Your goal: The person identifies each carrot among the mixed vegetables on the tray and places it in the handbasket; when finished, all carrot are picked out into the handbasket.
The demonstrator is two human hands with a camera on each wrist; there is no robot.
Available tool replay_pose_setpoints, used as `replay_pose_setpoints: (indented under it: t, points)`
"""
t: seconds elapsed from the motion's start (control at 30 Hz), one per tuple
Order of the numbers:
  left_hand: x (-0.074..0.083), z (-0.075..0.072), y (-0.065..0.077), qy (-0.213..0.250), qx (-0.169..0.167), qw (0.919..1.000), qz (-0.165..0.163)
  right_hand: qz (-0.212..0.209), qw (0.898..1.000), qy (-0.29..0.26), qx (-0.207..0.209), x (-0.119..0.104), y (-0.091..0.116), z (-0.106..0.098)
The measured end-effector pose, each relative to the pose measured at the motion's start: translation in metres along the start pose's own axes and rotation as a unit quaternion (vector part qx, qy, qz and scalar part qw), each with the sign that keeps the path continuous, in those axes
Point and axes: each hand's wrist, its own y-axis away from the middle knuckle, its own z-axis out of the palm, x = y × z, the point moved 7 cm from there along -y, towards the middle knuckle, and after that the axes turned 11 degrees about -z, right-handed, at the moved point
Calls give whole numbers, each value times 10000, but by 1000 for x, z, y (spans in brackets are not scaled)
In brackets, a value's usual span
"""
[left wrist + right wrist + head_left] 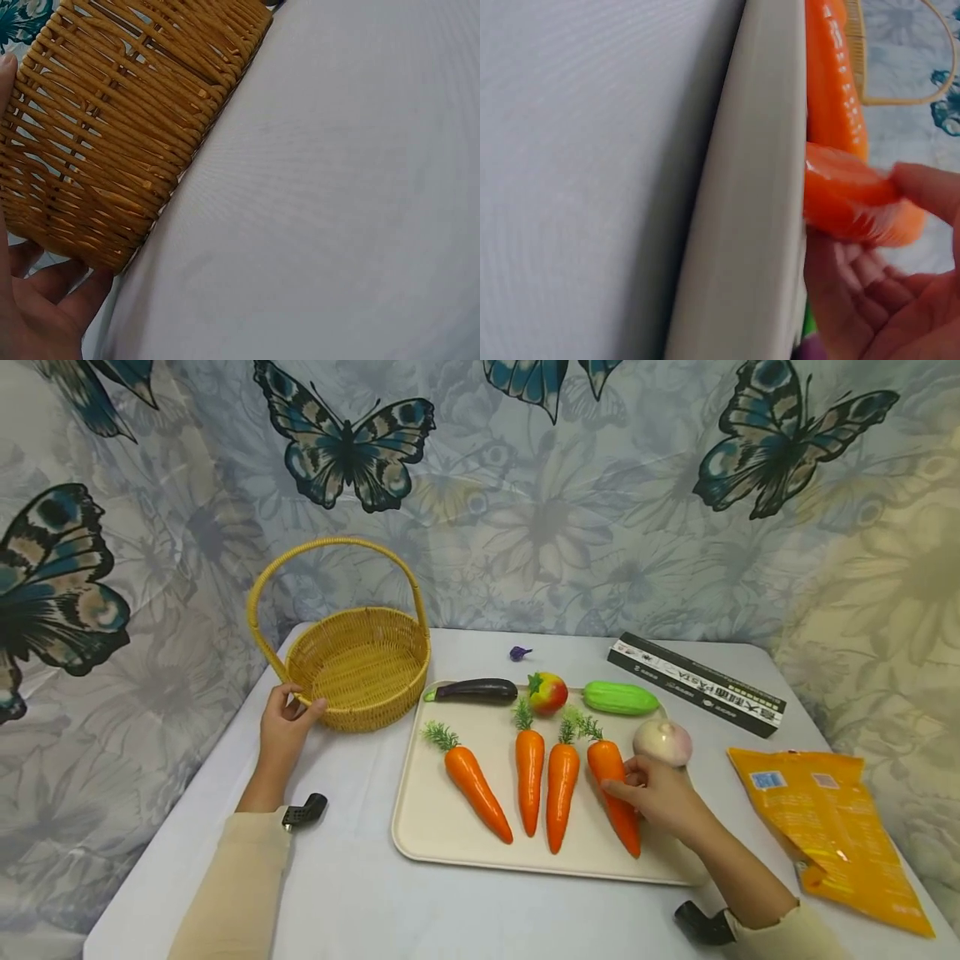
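Note:
At the left, a yellow wicker basket [360,710] with a tall hoop handle stands on the white table. My left hand [287,731] holds its near left side, thumb and fingers spread around the woven wall [112,142]. On a cream tray [480,852] lie several orange carrots with green tops. My right hand [667,797] pinches the rightmost carrot [617,814], thumb on one side and fingers on the other, as the right wrist view shows on the carrot [847,195]. The other carrots [476,793] lie to its left.
Along the tray's far side are an eggplant [480,691], a red-yellow fruit [549,695] and a green cucumber [620,698]; an onion [663,742] sits at its right. Beyond lie a small purple object [519,653], a black pasta box [697,683] and an orange bag [840,835].

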Motion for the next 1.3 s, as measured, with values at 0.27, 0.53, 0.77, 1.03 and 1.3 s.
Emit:
replay_pose_setpoints:
  t: [0.27, 0.53, 0.77, 1.03, 1.3]
  points:
    - [17, 1, 5, -1, -23, 10000, 67, -302, 9847, -1719, 26, -10, -13, -1]
    - [16, 2, 5, 514, -213, 9983, 173, -307, 9759, -2145, -260, -17, -22, 1]
    - [13, 3, 1, 416, -331, 9982, 285, -424, 9663, -2456, -644, -28, -30, 5]
    - [-4, 1, -12, 459, -245, 9981, 335, -688, 9603, -2514, -996, -50, -44, 16]
    - [-14, 1, -11, 401, -213, 9987, 231, -432, 9518, -2705, -1383, -70, -67, 42]
